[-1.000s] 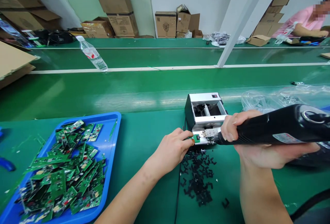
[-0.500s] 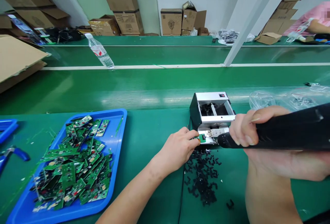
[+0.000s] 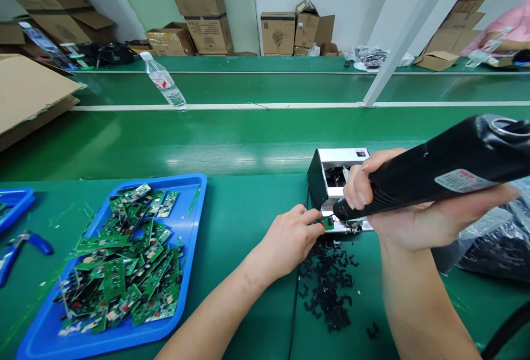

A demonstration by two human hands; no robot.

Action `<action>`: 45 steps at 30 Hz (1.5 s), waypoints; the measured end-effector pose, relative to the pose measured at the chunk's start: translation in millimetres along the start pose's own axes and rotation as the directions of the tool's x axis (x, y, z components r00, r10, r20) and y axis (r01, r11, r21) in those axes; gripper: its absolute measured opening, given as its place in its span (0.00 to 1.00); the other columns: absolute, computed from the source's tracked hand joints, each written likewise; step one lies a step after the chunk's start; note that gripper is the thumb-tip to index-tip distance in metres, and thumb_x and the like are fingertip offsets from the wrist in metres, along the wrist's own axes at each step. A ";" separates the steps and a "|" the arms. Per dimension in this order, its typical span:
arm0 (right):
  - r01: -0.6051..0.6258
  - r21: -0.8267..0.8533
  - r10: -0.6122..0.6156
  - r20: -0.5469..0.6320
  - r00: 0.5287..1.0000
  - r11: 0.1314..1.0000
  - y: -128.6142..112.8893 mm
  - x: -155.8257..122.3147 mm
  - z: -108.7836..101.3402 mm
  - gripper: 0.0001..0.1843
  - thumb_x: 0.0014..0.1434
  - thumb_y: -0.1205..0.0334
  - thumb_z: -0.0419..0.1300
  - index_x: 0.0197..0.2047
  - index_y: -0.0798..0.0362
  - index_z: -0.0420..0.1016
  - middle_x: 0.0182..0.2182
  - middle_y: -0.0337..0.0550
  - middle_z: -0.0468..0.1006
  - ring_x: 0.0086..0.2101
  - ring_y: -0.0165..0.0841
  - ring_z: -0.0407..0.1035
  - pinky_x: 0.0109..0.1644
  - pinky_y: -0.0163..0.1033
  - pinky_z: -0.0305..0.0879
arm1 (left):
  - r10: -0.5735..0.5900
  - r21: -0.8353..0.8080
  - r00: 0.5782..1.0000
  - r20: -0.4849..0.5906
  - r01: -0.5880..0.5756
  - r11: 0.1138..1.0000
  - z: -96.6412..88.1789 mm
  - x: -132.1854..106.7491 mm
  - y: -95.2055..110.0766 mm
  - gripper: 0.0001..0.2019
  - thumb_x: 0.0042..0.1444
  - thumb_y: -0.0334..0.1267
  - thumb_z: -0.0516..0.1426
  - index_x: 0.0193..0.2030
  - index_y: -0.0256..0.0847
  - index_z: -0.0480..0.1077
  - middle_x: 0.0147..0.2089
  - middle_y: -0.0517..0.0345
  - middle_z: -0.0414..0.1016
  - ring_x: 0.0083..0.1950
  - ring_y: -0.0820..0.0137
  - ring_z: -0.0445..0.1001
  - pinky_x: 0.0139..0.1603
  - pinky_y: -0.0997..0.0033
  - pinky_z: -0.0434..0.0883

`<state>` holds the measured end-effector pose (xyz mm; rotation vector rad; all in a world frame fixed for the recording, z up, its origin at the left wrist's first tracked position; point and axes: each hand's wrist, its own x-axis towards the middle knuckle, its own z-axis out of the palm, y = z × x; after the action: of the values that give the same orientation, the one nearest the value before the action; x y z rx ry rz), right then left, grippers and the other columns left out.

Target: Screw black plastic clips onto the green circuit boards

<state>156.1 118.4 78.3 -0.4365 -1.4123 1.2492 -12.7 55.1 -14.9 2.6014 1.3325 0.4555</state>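
Note:
My left hand [image 3: 290, 241] pinches a small green circuit board [image 3: 328, 223] against the front of a silver-and-black bench machine [image 3: 337, 164]. My right hand [image 3: 385, 200] wraps around a black electric screwdriver [image 3: 451, 169], which slants up to the right. Its front end sits just above the small board, and my fingers hide the tip. Black plastic scraps [image 3: 327, 288] lie in a loose heap just below the machine.
A blue tray [image 3: 194, 211] heaped with several green circuit boards stands to the left, beside blue-handled side cutters [image 3: 20, 252]. A plastic bag of black parts [image 3: 497, 249] lies on the right. Behind the machine runs a green conveyor belt [image 3: 248, 139].
The screwdriver has tilted, its rear end rising to the right and its front end dropping towards the small board. My left hand has not shifted on the board.

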 end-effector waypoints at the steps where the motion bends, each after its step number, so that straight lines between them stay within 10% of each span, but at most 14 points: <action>1: 0.004 0.000 -0.004 -0.007 1.000 1.000 0.6 0.4 0.4 0.45 0.54 0.17 0.45 0.34 0.51 0.80 0.19 0.41 0.73 0.16 0.33 0.64 0.17 0.39 0.58 | -0.001 0.003 1.000 0.000 0.001 1.000 0.2 0.0 0.1 0.09 0.71 0.33 0.51 0.44 0.43 0.73 0.54 0.56 0.75 0.47 0.65 0.69 0.40 0.66 0.71; 45: -0.003 -0.089 0.003 -0.004 1.000 0.996 -2.8 -37.5 -39.1 0.48 0.49 0.14 0.45 0.36 0.52 0.80 0.20 0.42 0.74 0.16 0.35 0.65 0.21 0.43 0.61 | -0.008 0.023 1.000 -0.028 0.009 1.000 4.1 0.4 -2.8 0.07 0.69 0.32 0.54 0.42 0.44 0.73 0.55 0.63 0.75 0.44 0.66 0.68 0.38 0.66 0.68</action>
<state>202.4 103.1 54.3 -0.5016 -1.4692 1.1903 -13.1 57.0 -19.5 2.6157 1.3650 0.4799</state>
